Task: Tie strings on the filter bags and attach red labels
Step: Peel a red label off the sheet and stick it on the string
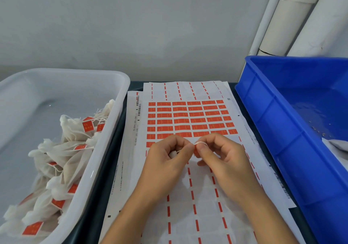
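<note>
- Label sheet [188, 119]: lies at the centre of the table [113, 177], on top of further stacked sheets.
- Tray [105, 130]: stands left of the sheets; tagged filter bags [62, 149] are heaped in its right-hand part.
- Crate [282, 130]: stands right of the sheets, against their edge.
- Rolls [293, 17]: lean on the wall behind the crate.
- Left hand [165, 161] and right hand [224, 155]: held above the near part of the sheet, fingertips meeting on a string [200, 142] and a label [195, 151].

This is a small packing or hand-assembly workstation. A dark worktop [116, 149] against a plain grey wall carries sheets of red labels [190, 119], a white tub [113, 123] of finished filter bags [62, 149] at its left edge and a blue crate [263, 112] at its right.
</note>
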Demonstrator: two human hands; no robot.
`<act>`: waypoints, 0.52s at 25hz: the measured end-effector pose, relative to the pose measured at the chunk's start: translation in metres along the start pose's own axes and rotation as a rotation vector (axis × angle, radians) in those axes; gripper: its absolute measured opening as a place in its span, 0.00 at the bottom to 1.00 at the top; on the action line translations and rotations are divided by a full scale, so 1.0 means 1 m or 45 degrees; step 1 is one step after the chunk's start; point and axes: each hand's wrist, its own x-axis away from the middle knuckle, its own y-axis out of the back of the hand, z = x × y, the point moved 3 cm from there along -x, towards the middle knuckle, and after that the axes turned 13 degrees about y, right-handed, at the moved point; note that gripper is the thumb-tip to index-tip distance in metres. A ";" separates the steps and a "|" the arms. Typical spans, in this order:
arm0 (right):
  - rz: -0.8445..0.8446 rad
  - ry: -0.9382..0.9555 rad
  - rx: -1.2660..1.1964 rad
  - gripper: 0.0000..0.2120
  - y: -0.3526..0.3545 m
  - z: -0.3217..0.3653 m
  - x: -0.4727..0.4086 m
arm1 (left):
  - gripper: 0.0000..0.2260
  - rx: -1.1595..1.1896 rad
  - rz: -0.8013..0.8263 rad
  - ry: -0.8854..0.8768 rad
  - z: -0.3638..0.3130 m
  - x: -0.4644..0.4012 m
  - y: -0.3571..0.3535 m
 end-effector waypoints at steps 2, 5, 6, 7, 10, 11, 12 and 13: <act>-0.012 0.005 0.013 0.03 0.000 0.001 0.000 | 0.07 -0.012 0.002 -0.006 -0.001 0.001 0.000; -0.009 0.012 0.035 0.04 0.001 0.003 0.000 | 0.07 -0.017 -0.003 -0.029 -0.002 0.002 0.000; -0.012 0.014 0.033 0.04 0.001 0.003 0.000 | 0.06 -0.020 -0.006 -0.041 -0.003 0.002 0.000; -0.016 0.019 0.032 0.05 0.001 0.004 0.001 | 0.06 -0.024 -0.008 -0.049 -0.003 0.002 -0.001; -0.034 0.017 0.029 0.06 0.001 0.005 0.001 | 0.06 -0.025 -0.017 -0.055 -0.003 0.003 -0.001; -0.040 0.007 0.022 0.06 0.000 0.005 0.001 | 0.06 -0.027 -0.023 -0.056 -0.004 0.003 -0.002; -0.044 -0.004 0.010 0.06 0.000 0.005 0.001 | 0.06 -0.027 -0.032 -0.056 -0.003 0.003 -0.002; -0.048 -0.016 -0.008 0.07 0.000 0.005 0.001 | 0.06 -0.026 -0.044 -0.055 -0.003 0.003 -0.002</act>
